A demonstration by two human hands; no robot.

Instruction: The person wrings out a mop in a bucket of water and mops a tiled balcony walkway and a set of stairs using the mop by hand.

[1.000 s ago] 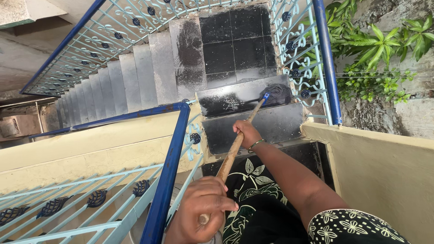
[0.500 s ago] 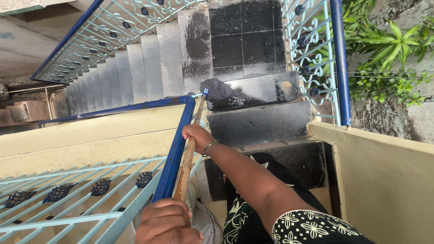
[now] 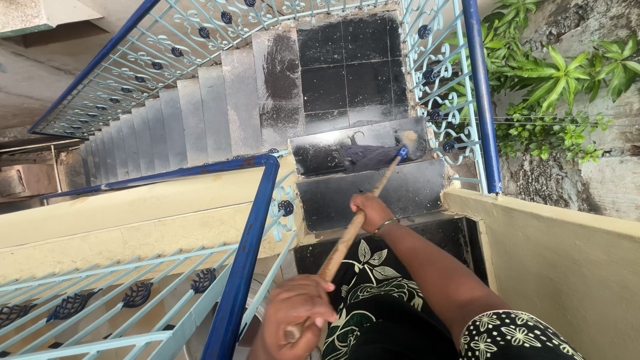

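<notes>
Head view: both hands are gripping a wooden-handled mop (image 3: 353,227), its long axis slanting from the left hand (image 3: 297,320) near the body up to the right hand (image 3: 370,212), the dark head (image 3: 373,157) pointing away onto a wet black step (image 3: 373,190). Blue-railed stairs (image 3: 220,113) are descending beside a leafy wall (image 3: 560,87).

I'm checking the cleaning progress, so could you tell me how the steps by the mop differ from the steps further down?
The steps by the mop are dark, wet and glossy; the lower steps are pale grey and look dry. The mop head rests on the wet ones; nothing touches the lower ones. Both flights run beside blue-topped railings.
</notes>
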